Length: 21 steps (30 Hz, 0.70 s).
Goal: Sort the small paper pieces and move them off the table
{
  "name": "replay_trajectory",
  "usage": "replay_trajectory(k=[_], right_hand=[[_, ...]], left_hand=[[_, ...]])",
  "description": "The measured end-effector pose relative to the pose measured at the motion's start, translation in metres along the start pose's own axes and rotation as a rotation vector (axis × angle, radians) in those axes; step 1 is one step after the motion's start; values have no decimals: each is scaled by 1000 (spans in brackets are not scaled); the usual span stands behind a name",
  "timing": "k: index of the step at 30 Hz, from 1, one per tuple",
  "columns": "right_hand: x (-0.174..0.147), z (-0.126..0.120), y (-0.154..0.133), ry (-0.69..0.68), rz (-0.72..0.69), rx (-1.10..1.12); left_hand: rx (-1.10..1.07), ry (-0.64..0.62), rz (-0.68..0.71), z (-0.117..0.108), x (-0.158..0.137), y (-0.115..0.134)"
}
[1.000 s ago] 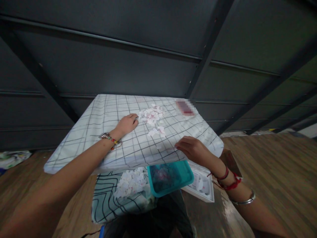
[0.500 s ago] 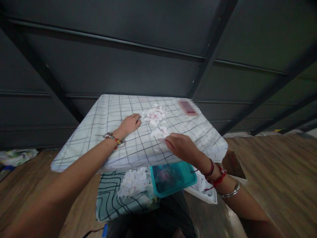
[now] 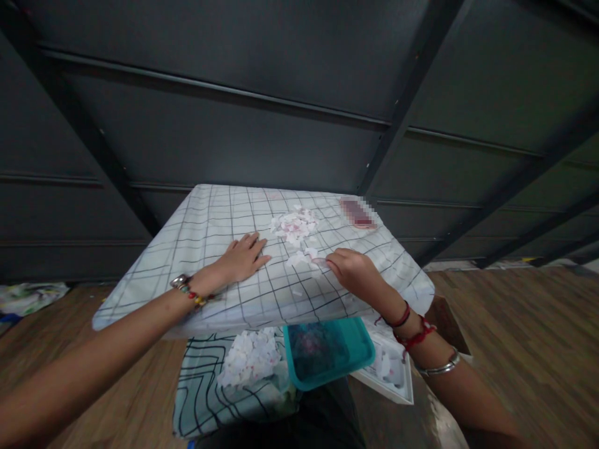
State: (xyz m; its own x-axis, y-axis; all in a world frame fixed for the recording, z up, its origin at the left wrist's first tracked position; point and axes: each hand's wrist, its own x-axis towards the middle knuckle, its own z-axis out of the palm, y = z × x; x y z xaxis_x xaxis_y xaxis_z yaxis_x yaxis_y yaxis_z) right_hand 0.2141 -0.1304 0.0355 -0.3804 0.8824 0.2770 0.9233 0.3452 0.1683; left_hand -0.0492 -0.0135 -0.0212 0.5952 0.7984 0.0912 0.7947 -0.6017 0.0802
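Note:
My left hand (image 3: 241, 257) lies flat on the checked white cloth (image 3: 224, 215), fingers spread, holding nothing. To its right is a heap of small white pieces (image 3: 294, 226), some marked pink; they look like paper scraps. My right hand (image 3: 353, 269) is closed in a pinch around a thin, pale pinkish strip (image 3: 320, 260), too small and blurred to name exactly. The strip's far end reaches a smaller cluster of white pieces (image 3: 298, 257) in front of the heap. One loose white scrap (image 3: 297, 292) lies nearer the table's front edge.
Below the front edge stands a teal plastic tub (image 3: 362, 349) with dark contents. Left of it, more white pieces (image 3: 250, 358) are piled on a patterned green cloth (image 3: 201, 368). A white box (image 3: 405, 396) sits right of the tub. A pixelated reddish object (image 3: 358, 212) lies at the table's back right.
My left hand has drawn back slightly from the heap, its fingers now spread flat. My right hand has shifted a little to the right, still pinching the thin strip.

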Motion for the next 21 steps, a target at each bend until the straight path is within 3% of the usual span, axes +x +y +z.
replay_trajectory(k=[4, 7, 13, 21], right_hand=[[8, 8, 8, -24, 21, -62], [2, 4, 9, -37, 8, -55], [-13, -11, 3, -67, -15, -63], [-6, -5, 10, -88, 48, -37]], left_hand=[[-25, -74, 17, -5, -33, 15], [-18, -87, 23, -6, -42, 18], [9, -34, 34, -11, -33, 29], [-15, 41, 144, 3, -10, 39]])
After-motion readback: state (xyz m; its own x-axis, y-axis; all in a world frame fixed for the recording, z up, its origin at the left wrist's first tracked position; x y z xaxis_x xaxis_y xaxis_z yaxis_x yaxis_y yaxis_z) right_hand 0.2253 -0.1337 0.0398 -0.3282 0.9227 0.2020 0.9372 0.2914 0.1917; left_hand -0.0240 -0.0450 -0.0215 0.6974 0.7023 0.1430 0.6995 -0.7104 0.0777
